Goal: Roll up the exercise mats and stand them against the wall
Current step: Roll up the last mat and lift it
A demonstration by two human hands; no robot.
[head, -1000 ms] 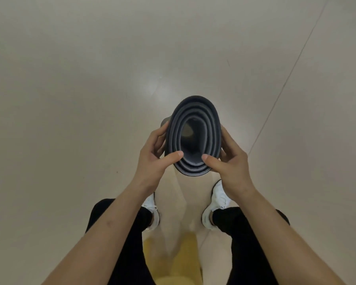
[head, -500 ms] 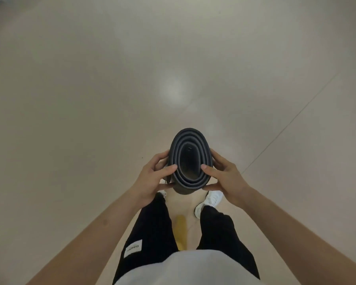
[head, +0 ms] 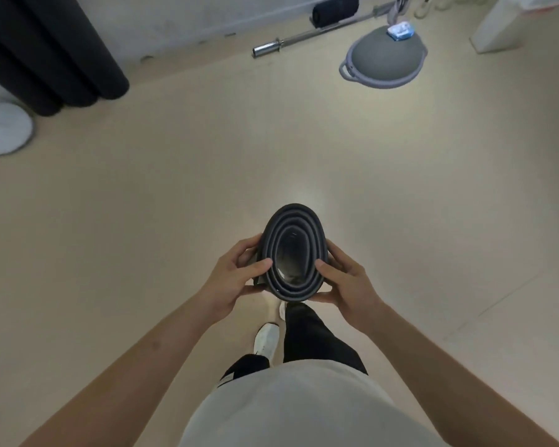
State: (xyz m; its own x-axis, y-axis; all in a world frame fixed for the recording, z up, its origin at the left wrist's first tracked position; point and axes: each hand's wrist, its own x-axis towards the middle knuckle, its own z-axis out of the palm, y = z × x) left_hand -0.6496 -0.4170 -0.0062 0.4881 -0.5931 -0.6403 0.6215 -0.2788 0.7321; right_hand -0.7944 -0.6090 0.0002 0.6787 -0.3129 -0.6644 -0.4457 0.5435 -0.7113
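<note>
Because the dark grey rolled foam exercise mat (head: 318, 233) was held upright before the body, gripped only by the left hand (head: 236, 275) and right hand (head: 349, 279), its loose coils could unroll; black rolled mats (head: 62, 59), apparently against the pale wall (head: 175, 21), stood well ahead.

One wide-angle view, worn on the person's head, looks forward and steeply down over chest and forearms; the left hand (head: 236, 279) and right hand (head: 349, 285) sit close below centre, holding the rolled mat (head: 292, 253) end-on to the lens; the floor (head: 175, 204) fills the middle; the wall (head: 181, 17) crosses the top edge, farthest off.
</note>
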